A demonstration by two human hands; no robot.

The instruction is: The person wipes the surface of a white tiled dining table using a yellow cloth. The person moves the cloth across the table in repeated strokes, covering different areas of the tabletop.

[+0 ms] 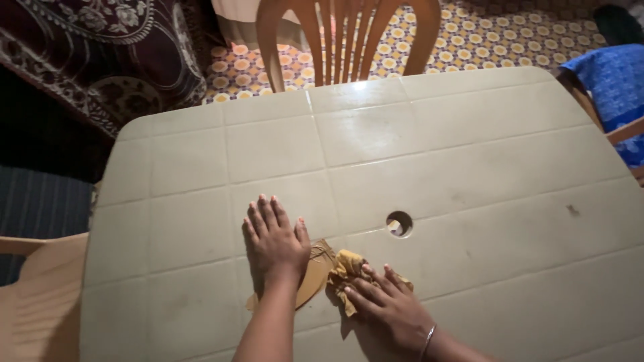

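Plastic table (469, 134), pale grey-beige w/ moulded square grid, fills most of the view; surface dull, faint smears and one small dark mark (572, 210) toward the right side. Round hole (400, 223) near centre, just beyond the hands, nothing in it.

Left hand (275, 241): flat, palm down, fingers straight and slightly spread, gripping nothing. It presses on a thin brown sheet (315, 271), card or leather, can't tell which. Sheet lies flat on table, near edge, partly hidden under the wrist and forearm; one curved edge shows to the hand's right.

Right hand (386, 305): palm down, fingers a bit apart, tips resting on a crumpled yellow cloth (349, 268). Not pinched, more pressed flat. Cloth touches table and overlaps the sheet's right edge. Thin metal bangle (428, 340) on that wrist.

Surroundings: brown plastic chair (349, 40) w/ slatted back pushed against far edge. Second chair (33, 281), light tan, at near left corner, arm and seat visible. Patterned yellow-white floor covering (483, 27) beyond. Dark maroon patterned fabric (100, 53) upper left. Another person in blue clothing (614, 87) at right edge, elbow close to table corner, hands not seen.

Obstructions: none betw. the two hands; tabletop around them otherwise bare.
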